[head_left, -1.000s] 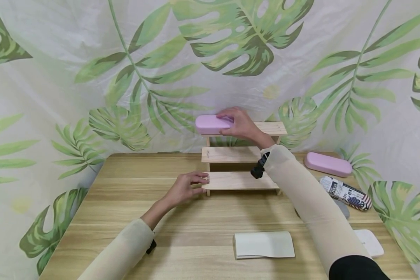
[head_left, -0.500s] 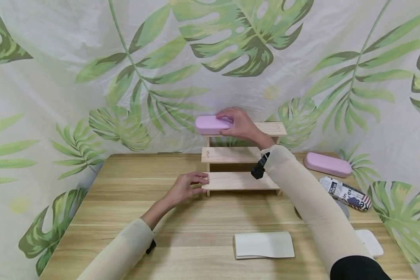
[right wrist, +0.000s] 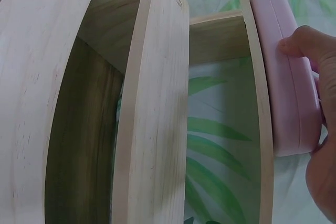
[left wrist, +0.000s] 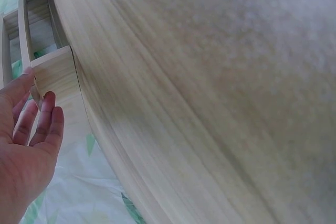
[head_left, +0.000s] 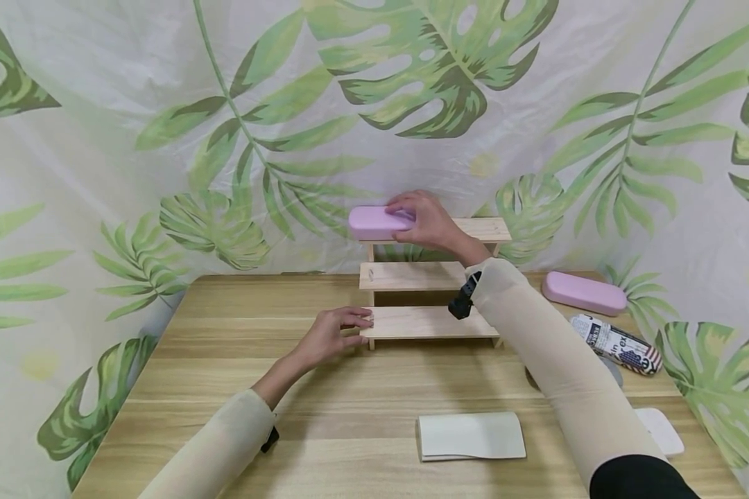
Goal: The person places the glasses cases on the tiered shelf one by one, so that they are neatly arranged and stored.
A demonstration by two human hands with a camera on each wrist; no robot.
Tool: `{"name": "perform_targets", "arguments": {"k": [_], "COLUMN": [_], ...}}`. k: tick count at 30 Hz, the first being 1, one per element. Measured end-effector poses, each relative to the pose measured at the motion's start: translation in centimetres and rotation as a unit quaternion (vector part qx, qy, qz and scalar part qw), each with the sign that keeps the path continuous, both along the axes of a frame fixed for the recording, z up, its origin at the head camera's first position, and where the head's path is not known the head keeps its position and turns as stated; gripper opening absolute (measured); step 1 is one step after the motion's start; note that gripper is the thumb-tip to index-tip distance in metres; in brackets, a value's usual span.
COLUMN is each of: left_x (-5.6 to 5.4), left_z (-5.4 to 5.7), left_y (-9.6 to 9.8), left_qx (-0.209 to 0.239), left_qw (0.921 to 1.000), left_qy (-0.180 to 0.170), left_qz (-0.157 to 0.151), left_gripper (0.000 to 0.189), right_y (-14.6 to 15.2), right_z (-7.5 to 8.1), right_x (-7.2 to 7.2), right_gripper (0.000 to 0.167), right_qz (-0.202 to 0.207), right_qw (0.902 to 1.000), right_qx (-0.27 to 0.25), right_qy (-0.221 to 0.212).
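A three-tier wooden display shelf [head_left: 427,277] stands at the back of the table. On the left part of its top tier lies a lilac glasses case [head_left: 374,223]. My right hand [head_left: 429,222] grips the case's right end, thumb on the near side and fingers over the far side; the right wrist view shows the thumb pressed on the glasses case [right wrist: 287,82]. Down at the left end of the lowest tier, my left hand [head_left: 327,336] holds the board's edge between thumb and fingers. In the left wrist view the left hand [left wrist: 31,140] has softly bent fingers beside the shelf's end panel [left wrist: 60,77].
A second pink glasses case [head_left: 585,293] lies at the back right. In front of it are a newsprint-patterned case [head_left: 618,344] and a grey item partly hidden by my sleeve. A white object [head_left: 658,431] and a folded pale cloth or pouch [head_left: 471,436] lie nearer on the table [head_left: 256,312].
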State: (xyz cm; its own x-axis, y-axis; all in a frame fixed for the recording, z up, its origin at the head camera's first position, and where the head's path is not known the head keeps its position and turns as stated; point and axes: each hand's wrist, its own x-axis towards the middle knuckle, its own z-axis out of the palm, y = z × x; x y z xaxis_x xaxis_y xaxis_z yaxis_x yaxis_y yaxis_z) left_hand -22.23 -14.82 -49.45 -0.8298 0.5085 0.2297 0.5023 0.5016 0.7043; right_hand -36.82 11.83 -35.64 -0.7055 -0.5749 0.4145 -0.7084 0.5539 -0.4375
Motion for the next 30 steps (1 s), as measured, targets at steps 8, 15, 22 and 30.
{"name": "perform_targets", "arguments": {"k": [8,15,22,30], "left_x": [0.1,0.1,0.1,0.1], "left_z": [0.0,0.2,0.2,0.1], "left_y": [0.0,0.1,0.1,0.1], "left_qx": [-0.005,-0.01,-0.004,-0.003], "left_qw": [1.0,0.9999,1.0,1.0], "left_qy": [-0.004,0.005,0.006,0.006], "left_qz": [0.002,0.002,0.0,0.001], "left_gripper": [0.03,0.029,0.029,0.029], "right_y": [0.2,1.0,2.1,3.5], "right_z": [0.6,1.6,2.4,2.3], "right_x": [0.4,1.1,2.8,4.9], "right_gripper": [0.053,0.053,0.053,0.053], "right_qz": [0.014,0.029,0.035,0.043], "right_qw": [0.9997,0.9991,0.9985,0.9981], "right_qx": [-0.001,-0.006,-0.005,-0.005], "right_qy": [0.019,0.031,0.043,0.044]}}
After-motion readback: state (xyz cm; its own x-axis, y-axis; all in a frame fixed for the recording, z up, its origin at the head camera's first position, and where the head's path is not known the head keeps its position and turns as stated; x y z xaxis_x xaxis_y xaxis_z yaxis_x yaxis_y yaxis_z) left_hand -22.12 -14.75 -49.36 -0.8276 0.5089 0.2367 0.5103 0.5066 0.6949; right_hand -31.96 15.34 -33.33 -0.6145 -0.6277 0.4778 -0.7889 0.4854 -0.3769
